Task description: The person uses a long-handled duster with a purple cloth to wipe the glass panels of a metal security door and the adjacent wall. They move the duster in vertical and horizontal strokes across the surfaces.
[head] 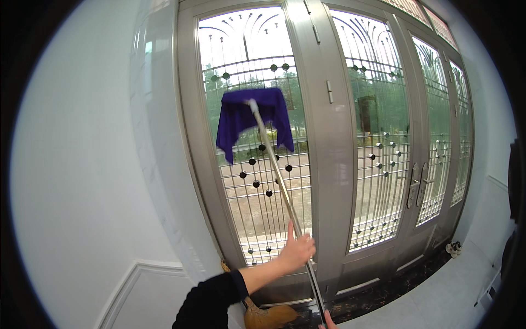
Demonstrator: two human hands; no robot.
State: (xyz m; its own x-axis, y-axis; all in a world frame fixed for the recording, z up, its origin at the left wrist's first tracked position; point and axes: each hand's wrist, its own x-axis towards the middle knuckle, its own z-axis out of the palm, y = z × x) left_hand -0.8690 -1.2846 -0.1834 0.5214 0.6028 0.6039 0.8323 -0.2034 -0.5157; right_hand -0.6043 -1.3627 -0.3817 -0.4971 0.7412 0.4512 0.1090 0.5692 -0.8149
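My left hand (296,251) is wrapped around the middle of a long metal pole (273,158), its index finger laid along the shaft. Lower down, at the bottom edge of the picture, part of my right hand (328,321) grips the pole's lower end. A purple cloth (271,96) is draped over the head at the pole's far end, with its corners hanging down. The cloth is up against the left glass panel (246,209) of a metal door, in front of its decorative bars; whether it touches them cannot be told.
More glazed door leaves with lever handles (413,187) stand to the right. A straw broom (267,316) rests low by the left wall (82,144). Shoes (453,249) sit on the floor at far right, beyond a dark stone threshold (370,298).
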